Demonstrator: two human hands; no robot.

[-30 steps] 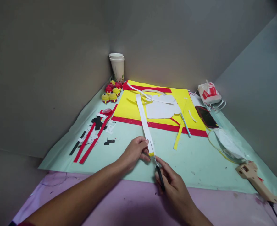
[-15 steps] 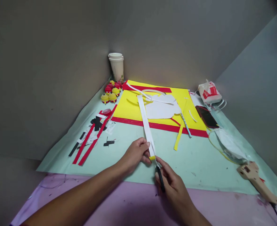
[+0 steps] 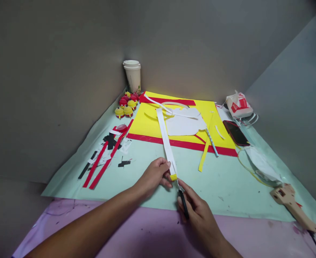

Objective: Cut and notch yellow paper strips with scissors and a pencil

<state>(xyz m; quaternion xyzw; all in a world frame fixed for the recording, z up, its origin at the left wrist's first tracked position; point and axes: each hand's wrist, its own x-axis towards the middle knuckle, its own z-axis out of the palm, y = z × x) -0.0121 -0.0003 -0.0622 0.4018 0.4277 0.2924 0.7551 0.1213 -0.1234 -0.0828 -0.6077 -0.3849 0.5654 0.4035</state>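
A long white paper strip runs from the yellow sheet toward me, with a small yellow piece at its near end. My left hand pinches the strip near that end, thumb on top. My right hand is closed round the black handle of the scissors. Their blades lie at the right edge of the strip, by the yellow piece; how far they are parted is too small to tell.
Yellow sheet with white paper and a pencil beyond my hands. Left: red strips, black scraps, round red-yellow pieces, cup. Right: phone, tissue pack, mask, glue gun.
The small yellow piece at the strip's near end has shifted and tilted slightly. Both hands have stayed almost in the same place.
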